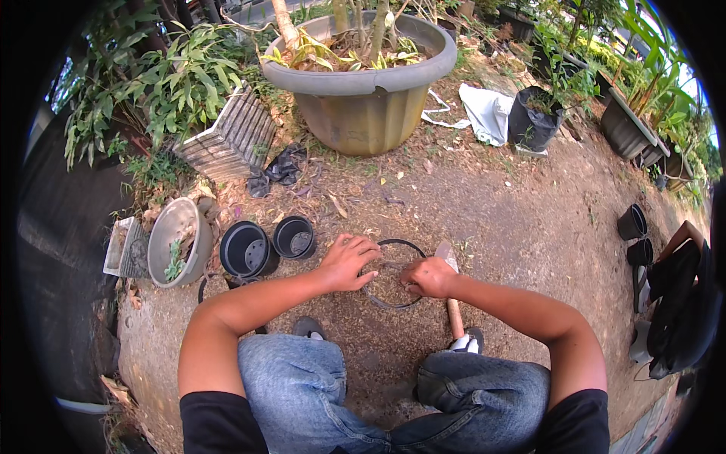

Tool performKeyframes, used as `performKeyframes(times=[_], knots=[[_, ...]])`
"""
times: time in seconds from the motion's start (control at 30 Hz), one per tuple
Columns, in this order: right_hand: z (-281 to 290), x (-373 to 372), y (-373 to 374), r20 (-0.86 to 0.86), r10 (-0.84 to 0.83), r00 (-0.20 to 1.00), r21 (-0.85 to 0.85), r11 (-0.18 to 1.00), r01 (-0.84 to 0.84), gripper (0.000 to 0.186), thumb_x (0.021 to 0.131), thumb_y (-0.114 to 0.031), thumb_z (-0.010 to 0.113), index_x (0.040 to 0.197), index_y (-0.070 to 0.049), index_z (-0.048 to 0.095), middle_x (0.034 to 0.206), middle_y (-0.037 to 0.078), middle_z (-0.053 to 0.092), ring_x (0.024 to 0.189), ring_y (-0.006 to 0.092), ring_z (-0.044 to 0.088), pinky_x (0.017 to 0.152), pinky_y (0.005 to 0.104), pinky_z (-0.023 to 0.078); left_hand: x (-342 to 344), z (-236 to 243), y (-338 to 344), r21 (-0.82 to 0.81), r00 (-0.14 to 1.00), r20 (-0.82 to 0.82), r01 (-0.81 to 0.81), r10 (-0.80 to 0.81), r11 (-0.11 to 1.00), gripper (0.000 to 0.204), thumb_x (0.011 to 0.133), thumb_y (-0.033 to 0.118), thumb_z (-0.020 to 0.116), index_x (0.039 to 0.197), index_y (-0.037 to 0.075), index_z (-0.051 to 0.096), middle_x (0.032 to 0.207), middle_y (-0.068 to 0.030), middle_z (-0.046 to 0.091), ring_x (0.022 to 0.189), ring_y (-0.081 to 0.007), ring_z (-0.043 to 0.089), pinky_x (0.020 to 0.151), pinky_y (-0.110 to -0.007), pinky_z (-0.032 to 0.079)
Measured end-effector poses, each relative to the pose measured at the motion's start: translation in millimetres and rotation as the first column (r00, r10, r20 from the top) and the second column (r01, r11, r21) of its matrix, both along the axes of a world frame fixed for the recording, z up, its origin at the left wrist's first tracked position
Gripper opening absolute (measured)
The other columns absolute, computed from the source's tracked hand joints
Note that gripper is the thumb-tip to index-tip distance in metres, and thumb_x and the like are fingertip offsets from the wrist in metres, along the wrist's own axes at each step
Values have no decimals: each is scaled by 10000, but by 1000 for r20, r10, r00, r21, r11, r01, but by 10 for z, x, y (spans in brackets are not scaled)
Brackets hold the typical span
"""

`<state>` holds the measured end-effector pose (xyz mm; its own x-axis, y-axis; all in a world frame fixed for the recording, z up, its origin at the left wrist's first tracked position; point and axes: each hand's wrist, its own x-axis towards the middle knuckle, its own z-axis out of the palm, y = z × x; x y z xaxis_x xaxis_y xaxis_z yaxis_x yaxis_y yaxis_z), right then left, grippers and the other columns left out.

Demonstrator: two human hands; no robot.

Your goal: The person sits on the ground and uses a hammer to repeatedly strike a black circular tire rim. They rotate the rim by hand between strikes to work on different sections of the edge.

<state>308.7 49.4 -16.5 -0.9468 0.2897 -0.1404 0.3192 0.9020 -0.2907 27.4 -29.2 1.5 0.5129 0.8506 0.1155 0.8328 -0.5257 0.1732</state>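
Observation:
Between my knees is a round black rim (pixel 407 244) with brown soil or litter (pixel 389 286) inside it; it looks like the top of a filled pot. My left hand (pixel 350 262) is over the rim's left side, fingers spread and loosely curved. On the right side, my right hand (pixel 429 277) is closed in a fist, and what it holds, if anything, is hidden. A thin greyish strip or stem shows faintly between the hands. Just beyond my right wrist lies a tool with a flat blade (pixel 447 254) and wooden handle (pixel 455 318), partly covered by my forearm.
Two black pots (pixel 248 250) and a grey bowl-shaped planter (pixel 180 244) stand at left. A large planter (pixel 359 113) is ahead, with a white bag (pixel 488 113) and a black plant bag (pixel 534 121) beside it. Another person in black (pixel 684 303) is at far right.

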Motion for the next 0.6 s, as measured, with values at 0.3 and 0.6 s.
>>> performKeyframes(times=[0.3,0.6], knots=[[79,128,205,-128,-233,964,-8,972,234,236,892,-253,694,1094,-163,776,1074,70,776,1018,313,730,842,446,597,-94,-6,-279,-39,975,-93,201,-204,979,428,1028,498,579,1275,184,733,1425,-20,658,1417,-242,526,1231,-574,237],[230,209,226,-183,-433,883,84,888,453,179,862,-237,669,1000,-135,719,937,128,753,941,347,732,800,496,588,62,72,-511,-164,950,-174,231,-259,959,491,1056,515,520,1365,177,698,1425,-35,661,1379,-236,553,1224,-570,253]])
